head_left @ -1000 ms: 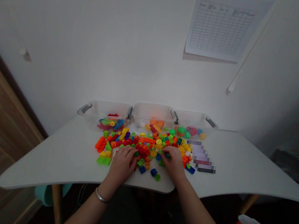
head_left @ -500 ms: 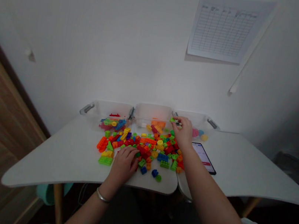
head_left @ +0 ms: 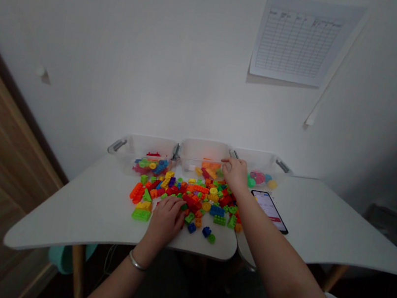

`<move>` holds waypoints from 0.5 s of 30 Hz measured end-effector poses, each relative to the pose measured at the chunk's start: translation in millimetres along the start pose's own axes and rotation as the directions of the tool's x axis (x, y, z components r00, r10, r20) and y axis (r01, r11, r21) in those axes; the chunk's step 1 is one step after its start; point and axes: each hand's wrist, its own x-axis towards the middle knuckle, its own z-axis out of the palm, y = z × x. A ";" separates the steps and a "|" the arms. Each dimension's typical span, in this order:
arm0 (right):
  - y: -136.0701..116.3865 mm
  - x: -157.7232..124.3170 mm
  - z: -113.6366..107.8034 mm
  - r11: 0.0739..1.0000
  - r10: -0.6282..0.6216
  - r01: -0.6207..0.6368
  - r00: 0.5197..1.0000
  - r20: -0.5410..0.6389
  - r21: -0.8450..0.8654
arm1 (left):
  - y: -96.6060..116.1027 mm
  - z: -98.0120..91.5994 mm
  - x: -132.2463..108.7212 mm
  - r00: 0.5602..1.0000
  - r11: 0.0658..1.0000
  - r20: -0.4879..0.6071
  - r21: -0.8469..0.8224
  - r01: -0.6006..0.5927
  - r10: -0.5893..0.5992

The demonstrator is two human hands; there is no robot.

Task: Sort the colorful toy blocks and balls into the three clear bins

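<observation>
A heap of colourful toy building bricks (head_left: 196, 188) lies on the white table. My left hand (head_left: 166, 215) rests at its near left side, fingers curled down among the pieces. Dark green and red show by its fingertips, but what it grips is hidden. My right hand (head_left: 235, 174) is raised over the right end of the middle clear plastic box (head_left: 204, 150), with finger and thumb apart and no brick visible between them. Orange, yellow and red bricks (head_left: 210, 168) sit inside that box.
Left of it stands another clear box (head_left: 150, 144) with mixed bricks. The right clear box (head_left: 256, 158) holds pink, blue, green and yellow pieces. A phone (head_left: 270, 212) lies right of the heap, near my right forearm. A printed sheet (head_left: 296, 44) hangs on the wall.
My right hand has shifted slightly left and down, and the light green brick it held no longer shows in its fingers. My left hand has stayed in place.
</observation>
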 end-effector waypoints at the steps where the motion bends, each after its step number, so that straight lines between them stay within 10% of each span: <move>1: 0.6 -0.8 -0.2 1.000 -0.019 0.019 1.000 0.000 0.003 | 0.1 0.1 0.0 1.000 1.000 -0.004 -0.003 0.000 0.000; 15: 0.6 -25.8 -21.5 0.984 -0.153 0.145 0.986 0.070 0.102 | 1.5 -2.3 1.7 1.000 1.000 0.004 -0.014 -0.014 0.014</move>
